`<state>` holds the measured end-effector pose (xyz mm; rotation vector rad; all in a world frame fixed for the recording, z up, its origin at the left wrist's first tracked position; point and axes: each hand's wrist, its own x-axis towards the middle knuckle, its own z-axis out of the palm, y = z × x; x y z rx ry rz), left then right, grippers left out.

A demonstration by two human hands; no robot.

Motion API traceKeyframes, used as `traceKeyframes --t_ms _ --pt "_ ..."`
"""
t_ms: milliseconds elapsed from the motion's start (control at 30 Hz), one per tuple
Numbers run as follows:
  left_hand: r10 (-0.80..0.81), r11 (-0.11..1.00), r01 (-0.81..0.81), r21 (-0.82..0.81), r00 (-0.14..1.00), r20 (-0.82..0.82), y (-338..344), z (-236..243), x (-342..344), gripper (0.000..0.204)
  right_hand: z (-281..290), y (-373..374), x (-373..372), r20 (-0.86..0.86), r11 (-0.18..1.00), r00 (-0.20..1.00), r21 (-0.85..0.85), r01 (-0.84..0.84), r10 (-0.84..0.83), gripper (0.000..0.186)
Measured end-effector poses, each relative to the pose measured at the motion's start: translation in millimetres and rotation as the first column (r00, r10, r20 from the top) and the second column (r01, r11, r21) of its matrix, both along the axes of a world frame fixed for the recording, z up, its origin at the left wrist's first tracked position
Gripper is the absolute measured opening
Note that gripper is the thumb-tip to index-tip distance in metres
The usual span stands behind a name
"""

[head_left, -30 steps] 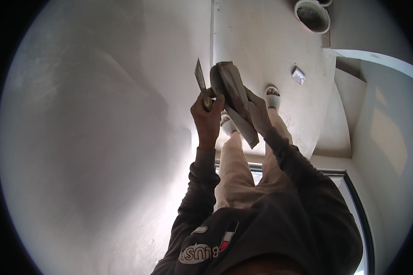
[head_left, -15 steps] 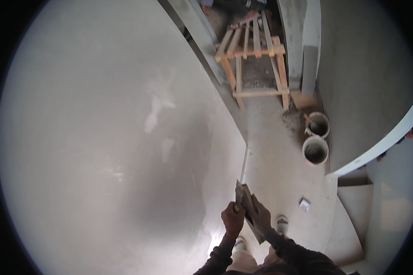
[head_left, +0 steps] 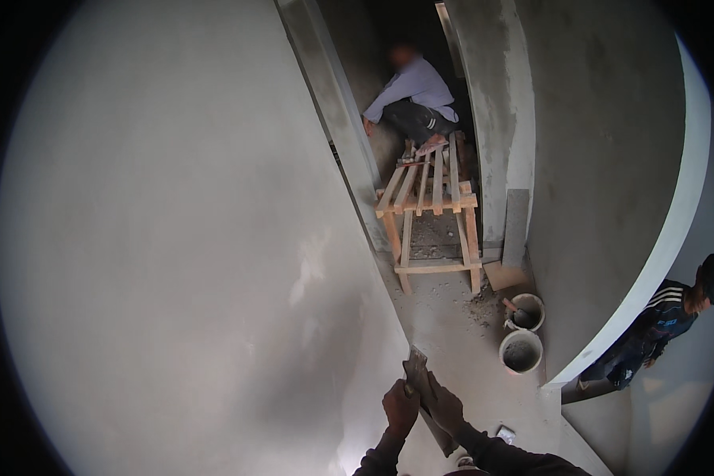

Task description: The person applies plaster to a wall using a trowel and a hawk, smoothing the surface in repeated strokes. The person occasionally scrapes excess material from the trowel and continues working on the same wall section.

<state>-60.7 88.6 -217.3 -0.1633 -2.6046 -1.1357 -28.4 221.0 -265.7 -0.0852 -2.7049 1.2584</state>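
Observation:
Both of my hands are together in front of me, low in the view, near the right edge of the pale plastered wall [head_left: 174, 238]. My left hand [head_left: 401, 407] is closed around a scraper [head_left: 415, 362] with its flat blade pointing up and away from me. My right hand [head_left: 444, 405] grips a long, narrow, dark plastering trowel [head_left: 441, 440], which slants down toward my feet. The scraper's blade lies against or just over the trowel's far end; whether they touch I cannot tell. Fingers hide both tools' handles.
A slatted wooden bench [head_left: 428, 202] stands in the doorway, with a person [head_left: 416, 95] crouching on it. Two buckets of grey mortar [head_left: 522, 351] sit by the right wall [head_left: 603, 159]. Another person [head_left: 650, 329] is beyond that wall. A small pale packet [head_left: 506, 434] lies on the floor.
My view has tilted up, so the bench and buckets appear lower and both people show more fully. The scraper's blade has turned to show more of its flat face. Both hands keep their tools.

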Motion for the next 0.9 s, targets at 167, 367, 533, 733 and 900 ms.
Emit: traceKeyframes --t_ms 167,367,533,733,900 --pt "-0.091 0.995 0.090 0.031 0.996 0.026 -11.3 13.1 -1.5 0.016 21.4 -18.4 17.1 0.116 0.973 0.992 -0.217 0.080 -0.055 0.087" --pt "-0.152 0.988 0.152 -0.006 0.988 0.013 -38.4 17.8 0.4 0.015 22.0 -47.9 27.2 0.152 0.957 0.986 -0.268 0.106 -0.067 0.090" --pt "-0.158 0.986 0.158 0.048 0.987 -0.012 -47.3 25.3 7.5 0.020 22.7 -58.7 29.4 0.139 0.935 0.989 -0.340 0.099 -0.054 0.092" --pt "-0.154 0.986 0.154 0.061 0.988 -0.008 -48.5 23.9 10.3 0.025 36.1 -64.2 35.2 0.144 0.914 0.988 -0.392 0.101 -0.048 0.097" --pt "-0.164 0.974 0.139 0.180 0.978 0.131 -46.5 26.2 15.9 0.030 26.3 -52.5 35.0 0.137 0.804 0.985 -0.571 0.165 -0.105 0.095"
